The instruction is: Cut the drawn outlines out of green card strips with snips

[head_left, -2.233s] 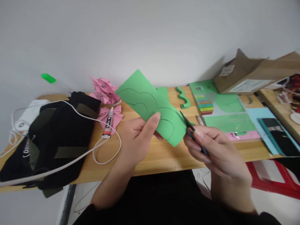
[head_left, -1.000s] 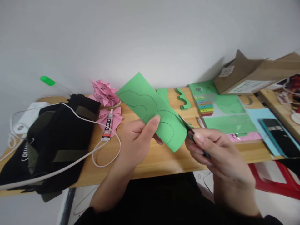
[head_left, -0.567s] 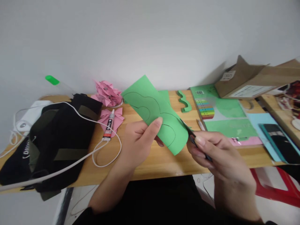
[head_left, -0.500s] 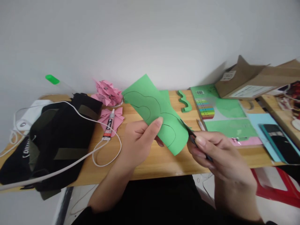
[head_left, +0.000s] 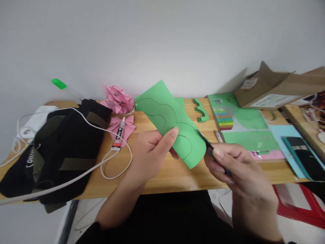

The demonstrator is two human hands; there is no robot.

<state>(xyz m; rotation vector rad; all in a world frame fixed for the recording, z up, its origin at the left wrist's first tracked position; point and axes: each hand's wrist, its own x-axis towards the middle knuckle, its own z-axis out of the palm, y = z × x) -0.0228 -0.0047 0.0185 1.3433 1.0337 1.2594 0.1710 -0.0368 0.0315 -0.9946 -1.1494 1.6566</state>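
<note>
Two hands show in the lower middle of the frame: one left hand [head_left: 149,152], one right hand [head_left: 236,169]. Between them I count one green sheet [head_left: 167,115] and one pair of scissors [head_left: 207,145]. On the tabletop [head_left: 172,176] there are two pink paper pieces left of centre, a flower [head_left: 119,101] and a bow [head_left: 125,123], and one glue tube [head_left: 118,135]. One wavy green strip [head_left: 200,110] is at centre. One black bag [head_left: 63,145] with one white cable [head_left: 83,173] is at left. At right are one coloured-paper pack [head_left: 241,118] and one cardboard box [head_left: 279,88].
</note>
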